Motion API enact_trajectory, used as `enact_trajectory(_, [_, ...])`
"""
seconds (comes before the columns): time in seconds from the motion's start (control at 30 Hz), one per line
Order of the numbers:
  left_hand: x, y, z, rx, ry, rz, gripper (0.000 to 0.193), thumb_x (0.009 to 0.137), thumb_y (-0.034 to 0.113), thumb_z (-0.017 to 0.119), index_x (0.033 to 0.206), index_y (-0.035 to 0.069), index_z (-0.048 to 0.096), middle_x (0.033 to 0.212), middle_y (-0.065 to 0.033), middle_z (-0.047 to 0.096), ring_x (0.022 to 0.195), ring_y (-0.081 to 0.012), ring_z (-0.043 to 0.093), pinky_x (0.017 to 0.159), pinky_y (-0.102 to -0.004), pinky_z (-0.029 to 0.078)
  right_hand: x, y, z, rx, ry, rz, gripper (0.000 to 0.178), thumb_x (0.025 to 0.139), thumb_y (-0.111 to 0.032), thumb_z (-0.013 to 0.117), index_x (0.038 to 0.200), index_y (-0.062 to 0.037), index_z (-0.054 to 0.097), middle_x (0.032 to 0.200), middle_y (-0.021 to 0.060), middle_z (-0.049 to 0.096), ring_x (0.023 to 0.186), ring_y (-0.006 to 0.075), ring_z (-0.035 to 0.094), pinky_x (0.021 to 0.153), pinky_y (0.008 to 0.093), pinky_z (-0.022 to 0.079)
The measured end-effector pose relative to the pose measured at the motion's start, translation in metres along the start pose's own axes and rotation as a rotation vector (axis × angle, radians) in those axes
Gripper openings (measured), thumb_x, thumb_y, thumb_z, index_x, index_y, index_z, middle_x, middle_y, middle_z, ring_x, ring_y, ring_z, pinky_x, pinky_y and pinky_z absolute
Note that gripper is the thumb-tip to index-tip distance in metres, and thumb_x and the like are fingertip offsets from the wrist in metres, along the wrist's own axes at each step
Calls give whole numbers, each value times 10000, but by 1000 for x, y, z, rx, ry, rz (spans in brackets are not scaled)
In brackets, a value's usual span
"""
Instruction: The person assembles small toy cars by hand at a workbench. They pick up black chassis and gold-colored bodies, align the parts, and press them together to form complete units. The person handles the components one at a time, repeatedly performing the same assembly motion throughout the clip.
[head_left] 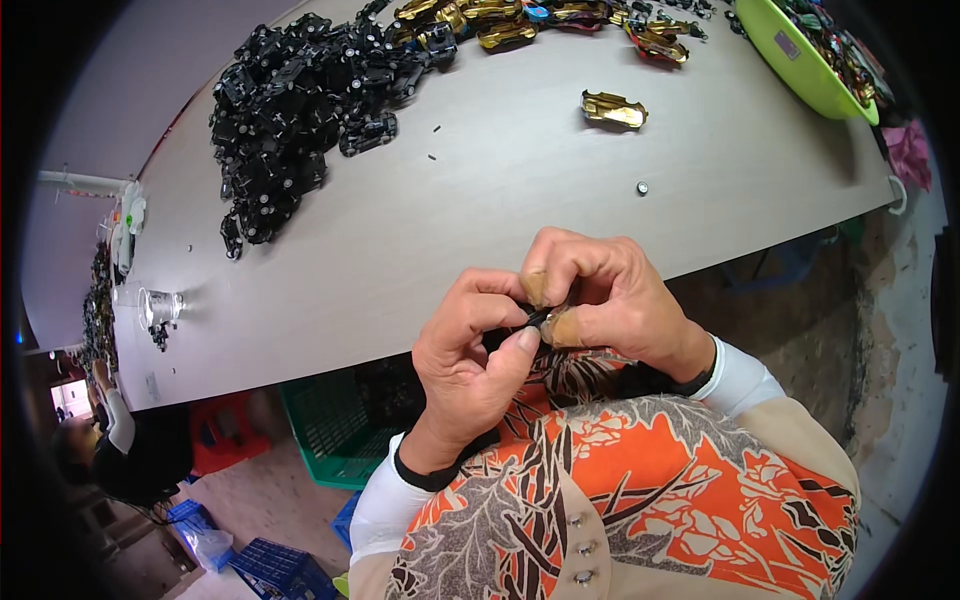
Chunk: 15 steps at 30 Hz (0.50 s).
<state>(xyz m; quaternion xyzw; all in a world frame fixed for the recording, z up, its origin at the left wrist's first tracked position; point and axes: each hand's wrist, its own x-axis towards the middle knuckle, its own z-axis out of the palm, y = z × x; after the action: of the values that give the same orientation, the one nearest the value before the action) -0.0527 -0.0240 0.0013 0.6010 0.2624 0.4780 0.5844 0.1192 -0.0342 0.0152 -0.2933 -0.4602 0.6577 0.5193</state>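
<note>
Close to my body, just past the table's near edge, my left hand (468, 352) and my right hand (622, 298) meet fingertip to fingertip. Pinched between them is a small black toy car chassis (538, 319), mostly covered by the fingers. Tan tape wraps the right thumb and forefinger. Beyond the hands, a single small wheel (642, 188) lies on the table (500, 190). Farther off, one gold toy car body (613, 111) rests by itself. A large heap of black toy car chassis (285, 120) covers the far left part of the table.
More gold car bodies (507, 33) line the far edge. A lime-green basin (800, 60) of colourful pieces stands far right. Clear cups (160, 306) sit at left. Below are a green crate (325, 425) and a red stool (225, 430); another person (135, 450) works at left.
</note>
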Motion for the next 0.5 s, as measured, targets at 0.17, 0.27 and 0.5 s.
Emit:
enact_trajectory(0.17, [1,2,3,-48,1,-17,162,802,-38,566,951,-11,509,1050,-146,519,899,-141,526,799,-270,445,-1,2,3,67,68,11,170,697,100,595,718,-27,483,844,6,484,766,63,449,679,212,389])
enact_trajectory(0.27, [0,1,3,-44,-16,-2,178,821,-32,564,982,-15,491,1089,-153,508,934,-153,532,828,-281,452,-1,-1,4,109,117,39,169,702,99,589,717,-26,477,858,12,487,772,65,450,685,210,391])
enact_trajectory(0.5, [-2,-3,6,-43,4,27,206,819,-16,614,992,-13,502,1107,-170,512,984,-167,539,839,-282,467,-1,-4,4,115,139,60,156,701,83,581,714,-30,474,835,3,469,751,65,431,663,211,376])
